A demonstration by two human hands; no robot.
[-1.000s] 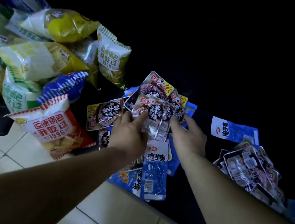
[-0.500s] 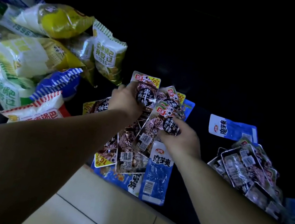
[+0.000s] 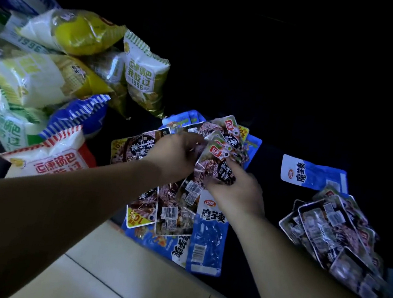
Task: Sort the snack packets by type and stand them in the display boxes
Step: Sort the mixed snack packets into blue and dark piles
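Now the left hand [image 3: 177, 154] and right hand [image 3: 237, 191] draw together by the front edge of the black tabletop [image 3: 284, 90], fingers [image 3: 234, 172] gripping one fan of dark plastic snack packets [image 3: 216, 161].

The bare left forearm [image 3: 72, 208] and bare right forearm [image 3: 311, 274] are reaching forward and converging. The left hand [image 3: 177, 155], knuckles up, is curling its fingers onto the edge of a clear, red-labelled plastic snack packet [image 3: 212, 162]. The right hand [image 3: 237, 193] is pinching the same packet's lower end, its index finger [image 3: 233, 170] stretching over it.
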